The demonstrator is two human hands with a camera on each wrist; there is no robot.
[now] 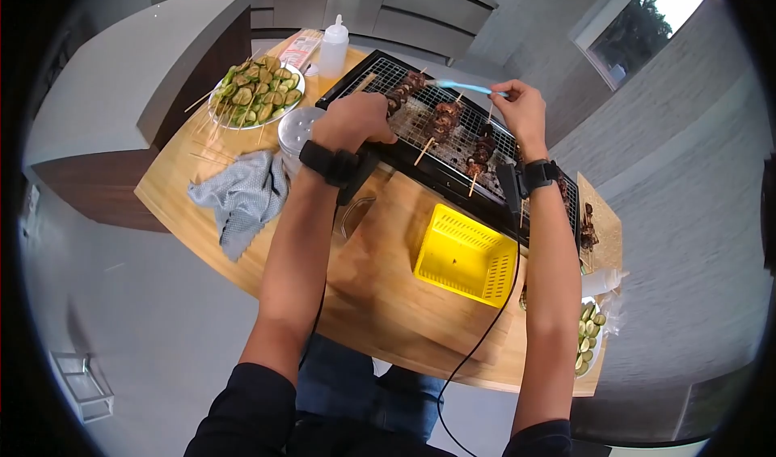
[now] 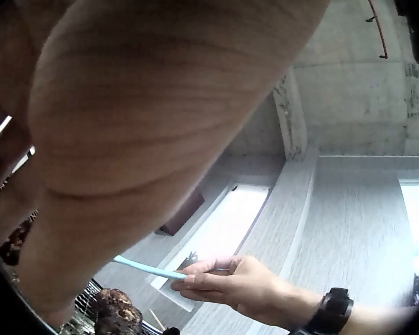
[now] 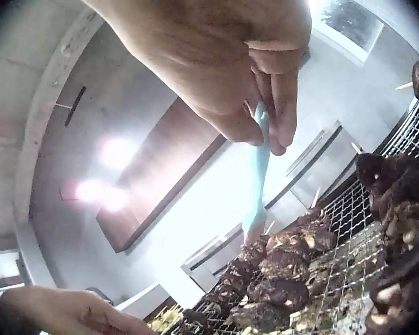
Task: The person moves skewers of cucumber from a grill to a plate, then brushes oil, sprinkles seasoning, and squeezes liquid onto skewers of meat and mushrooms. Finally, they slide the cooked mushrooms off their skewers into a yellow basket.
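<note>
My right hand (image 1: 521, 113) pinches the handle of a light blue basting brush (image 1: 469, 87) above the grill (image 1: 453, 186). The brush head (image 3: 253, 229) comes down at the meat skewers (image 3: 265, 269) on the wire rack. At the grill's left front, my left hand (image 1: 356, 121) has its fingers curled at the near end of the leftmost meat skewers (image 1: 406, 87); its fingertips are mostly hidden in the head view. More browned meat skewers (image 1: 444, 121) lie on the rack to the right, their bare sticks pointing over the front edge.
A plate of sliced-zucchini skewers (image 1: 257, 93), a squeeze bottle (image 1: 334, 48), a lidded shaker (image 1: 297, 125) and a grey cloth (image 1: 242, 198) are left of the grill. A yellow basket (image 1: 461, 259) stands in front. More zucchini (image 1: 588, 336) and another bottle (image 1: 602, 281) lie at right.
</note>
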